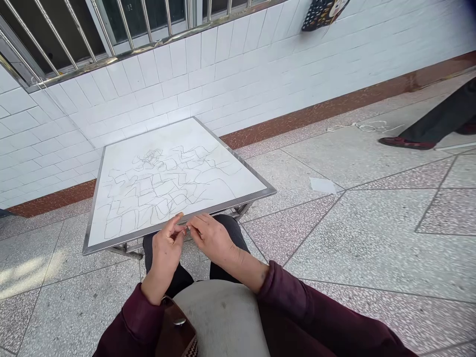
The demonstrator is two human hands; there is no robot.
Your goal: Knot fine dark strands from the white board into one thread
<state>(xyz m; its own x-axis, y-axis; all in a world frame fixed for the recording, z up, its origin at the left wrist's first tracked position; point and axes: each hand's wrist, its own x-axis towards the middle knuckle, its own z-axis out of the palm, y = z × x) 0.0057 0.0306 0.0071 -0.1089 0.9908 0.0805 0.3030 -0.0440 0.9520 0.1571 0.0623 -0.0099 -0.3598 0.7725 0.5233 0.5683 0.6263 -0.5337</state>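
Observation:
My left hand [167,246] and my right hand [211,235] meet fingertip to fingertip over my lap, just off the near edge of a white-topped table [178,135]. Both are pinched closed on something too small to make out. Across the white top lie many thin dark wavy strands or lines [159,186], with a denser tangle [150,157] toward the back. Neither hand touches those strands.
A white tiled wall [230,69] with a barred window [122,25] stands behind the table. On the floor at right are a white sheet [323,185], a pale cord [368,127] and a person's leg [441,116]. A brown bag [176,325] rests by my waist.

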